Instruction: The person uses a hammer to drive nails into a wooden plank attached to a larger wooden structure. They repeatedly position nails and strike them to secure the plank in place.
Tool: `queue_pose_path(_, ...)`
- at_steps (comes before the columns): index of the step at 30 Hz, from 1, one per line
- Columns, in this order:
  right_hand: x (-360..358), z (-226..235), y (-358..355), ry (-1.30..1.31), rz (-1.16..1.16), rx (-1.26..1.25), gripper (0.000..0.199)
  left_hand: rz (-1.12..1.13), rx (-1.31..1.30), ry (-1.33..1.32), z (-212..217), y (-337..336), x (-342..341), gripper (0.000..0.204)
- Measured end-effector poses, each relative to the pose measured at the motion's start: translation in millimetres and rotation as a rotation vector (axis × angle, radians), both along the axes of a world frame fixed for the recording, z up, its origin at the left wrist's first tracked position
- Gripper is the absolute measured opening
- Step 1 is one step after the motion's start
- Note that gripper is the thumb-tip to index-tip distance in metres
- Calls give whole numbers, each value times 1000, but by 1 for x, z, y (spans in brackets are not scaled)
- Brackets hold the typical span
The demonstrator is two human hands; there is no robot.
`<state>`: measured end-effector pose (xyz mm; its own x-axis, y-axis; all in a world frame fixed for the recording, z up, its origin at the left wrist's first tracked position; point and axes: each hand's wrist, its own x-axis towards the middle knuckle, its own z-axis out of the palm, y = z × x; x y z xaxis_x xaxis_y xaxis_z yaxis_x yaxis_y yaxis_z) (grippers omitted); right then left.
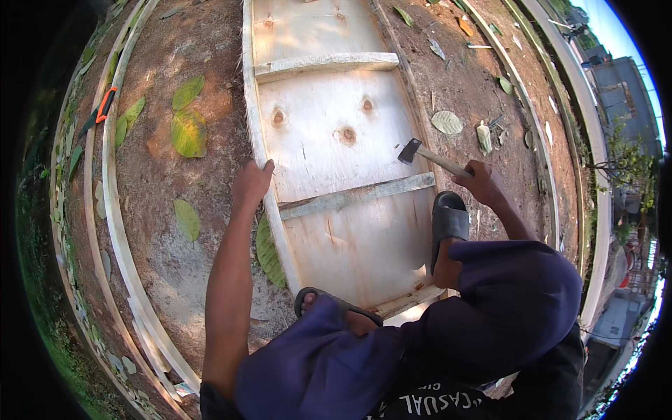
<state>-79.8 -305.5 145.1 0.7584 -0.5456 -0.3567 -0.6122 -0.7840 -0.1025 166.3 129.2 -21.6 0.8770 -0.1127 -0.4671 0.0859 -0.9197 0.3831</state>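
Observation:
A long wooden panel [325,157] with raised side rails and crosspieces lies in front of me, running away from my feet. My left hand [252,183] is closed over its left side rail [256,133], thumb on top; the other fingers are partly hidden. Above the right side rail, my right hand [481,183] grips the end of a hammer's wooden handle. The dark head of the hammer [409,151] hangs over the panel, just beyond the nearer crosspiece [357,195]. A farther crosspiece [327,65] spans the panel higher up.
My sandalled feet stand by the panel's near end, the right sandal [450,222] beside the right rail. Long wooden strips [112,182] lie on the left, with an orange-and-black handled tool [106,105] across them. Leaves [188,133] litter the dirt. More strips [528,105] run along the right.

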Motion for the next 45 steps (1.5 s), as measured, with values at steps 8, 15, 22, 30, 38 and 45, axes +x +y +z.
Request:
queue_pose_path(8, -4, -20, 8, -148, -177, 205, 50, 285, -119, -140, -40, 68, -26, 79)
queue_pose_path(15, -22, -52, -26, -248, -375, 433, 48, 918, -664, 623, -9, 150, -90, 12)
queue_pose_path(22, -15, -93, -78, -372, -438, 712, 39, 1068, -835, 540, 78, 136, -129, 8)
queue_pose_path(30, 76, -120, -108, -356, -340, 754, 34, 1032, -555, 496, 240, 60, -179, 11)
queue_pose_path(38, 68, -139, -75, -413, -508, 900, 31, 964, -356, 427, 303, 15, -171, 11)
queue_pose_path(45, 66, -148, -90, -548, -478, 761, 34, 833, -610, 598, 253, -40, -142, 16)
